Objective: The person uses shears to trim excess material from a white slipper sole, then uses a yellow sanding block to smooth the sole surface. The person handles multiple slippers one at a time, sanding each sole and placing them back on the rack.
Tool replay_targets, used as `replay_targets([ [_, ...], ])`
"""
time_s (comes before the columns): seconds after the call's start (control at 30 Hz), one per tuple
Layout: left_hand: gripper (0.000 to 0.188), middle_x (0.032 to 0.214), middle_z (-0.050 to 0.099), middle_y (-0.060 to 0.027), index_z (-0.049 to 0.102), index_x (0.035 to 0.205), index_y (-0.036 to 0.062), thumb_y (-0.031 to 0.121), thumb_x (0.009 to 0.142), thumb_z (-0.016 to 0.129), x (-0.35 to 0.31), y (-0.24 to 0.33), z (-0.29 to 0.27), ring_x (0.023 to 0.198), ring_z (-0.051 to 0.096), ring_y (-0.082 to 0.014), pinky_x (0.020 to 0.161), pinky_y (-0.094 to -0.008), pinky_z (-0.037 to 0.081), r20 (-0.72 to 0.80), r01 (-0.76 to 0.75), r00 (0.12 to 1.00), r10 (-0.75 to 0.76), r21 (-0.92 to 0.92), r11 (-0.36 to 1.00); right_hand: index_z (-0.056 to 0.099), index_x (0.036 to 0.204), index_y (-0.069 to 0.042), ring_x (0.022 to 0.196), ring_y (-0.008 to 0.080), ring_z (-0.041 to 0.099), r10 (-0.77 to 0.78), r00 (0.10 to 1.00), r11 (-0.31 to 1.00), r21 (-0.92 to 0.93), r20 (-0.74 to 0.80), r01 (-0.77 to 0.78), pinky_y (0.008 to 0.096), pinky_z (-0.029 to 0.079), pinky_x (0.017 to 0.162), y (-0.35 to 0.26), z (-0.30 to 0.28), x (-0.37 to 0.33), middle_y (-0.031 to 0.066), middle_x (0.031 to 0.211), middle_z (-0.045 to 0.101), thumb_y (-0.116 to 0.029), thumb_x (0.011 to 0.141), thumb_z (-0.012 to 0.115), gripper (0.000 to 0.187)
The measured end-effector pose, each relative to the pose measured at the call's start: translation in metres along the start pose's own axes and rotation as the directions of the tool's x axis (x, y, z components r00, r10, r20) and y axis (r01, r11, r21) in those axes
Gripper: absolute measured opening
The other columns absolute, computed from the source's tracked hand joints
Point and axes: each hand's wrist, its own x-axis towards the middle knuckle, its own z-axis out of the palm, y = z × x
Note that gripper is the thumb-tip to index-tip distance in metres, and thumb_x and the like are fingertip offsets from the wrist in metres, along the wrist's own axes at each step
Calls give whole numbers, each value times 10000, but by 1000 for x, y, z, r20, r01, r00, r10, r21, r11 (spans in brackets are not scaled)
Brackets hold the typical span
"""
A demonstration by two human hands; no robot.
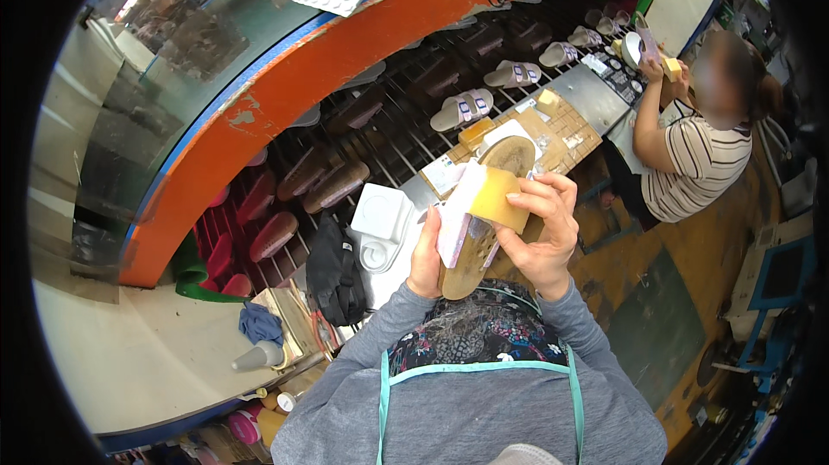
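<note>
My left hand (426, 258) is closed on the side of a sandal (469, 275), held up in front of my apron. The sandal has a tan sole and a pale lilac-white strap. My right hand (549, 236) grips a yellow sponge block (499, 198), which has a white layer along one side. The sponge lies against the strap and covers part of it. Some of my left fingers are hidden behind the sandal.
Rows of sandals (462, 109) and soles rest on a rack under an orange beam (250, 111). A white plastic tray (380, 219) and a black bag (335, 275) lie to the left. At right a person (699, 154) in a striped shirt works with a sandal and sponge.
</note>
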Motion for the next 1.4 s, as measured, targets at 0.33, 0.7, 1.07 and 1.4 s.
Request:
replay_targets([
  [0.33,651,1369,525,-146,367,1455,24,519,1044,266,-13,14,-11,1216,550,-250,1038,-392,437,34,11,999,-11,1,1000,710,979,-142,1082,284,541,-56,994,998,-23,98,58,409,366,962,-11,9,6,27,997,713,-73,592,725,393],
  [0.7,587,1198,617,-117,478,1335,26,502,1052,282,2,24,0,1084,618,-198,967,-347,490,63,-36,997,34,28,999,737,934,-143,1069,277,566,-74,970,996,-30,230,83,398,351,960,-15,6,-5,14,1007,717,-95,581,721,357],
  [1.07,681,1306,566,-147,408,1421,8,549,1039,247,39,31,28,1136,603,-231,987,-371,490,144,-84,986,82,4,996,743,913,-154,1024,254,586,-99,967,994,-21,236,107,388,351,937,-17,-2,-13,-14,978,703,-89,562,724,358],
  [1.4,622,1236,603,-130,463,1356,6,515,1046,284,62,6,31,1080,615,-208,951,-355,485,41,-502,865,501,12,865,697,985,-69,984,230,578,247,965,949,180,86,-259,347,409,876,-15,-3,-27,104,968,636,-159,637,811,376],
])
